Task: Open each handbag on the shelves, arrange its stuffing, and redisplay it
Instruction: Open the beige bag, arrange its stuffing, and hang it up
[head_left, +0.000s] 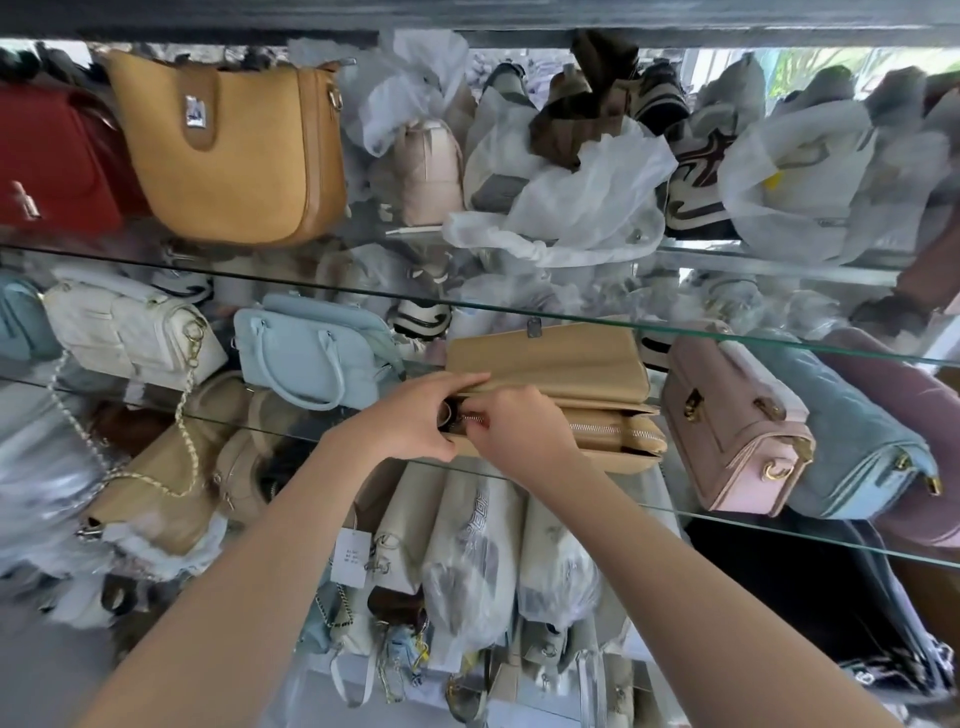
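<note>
Fingers (470, 382) of left hand (415, 415) curl over the left end of the tan handbag (550, 358), gripping its flap edge. Right hand (514, 426) pinches the metal zip (597, 428) at that same end. Bag sits at front edge of glass shelf (727, 514); smooth, boxy, flap with small clasp. Pale blue handbag (311, 353) just left, pink handbag (727, 431) just right; little side room.

The top glass shelf (519, 307) holds a red bag (52, 156), a yellow-brown bag (228, 156) and bags in white wrap (571, 197). On the middle glass shelf (779, 531) sit a white bag (130, 332), a light blue bag (311, 353), a tan bag (550, 364), a pink bag (727, 426) and a blue quilted bag (857, 441).
</note>
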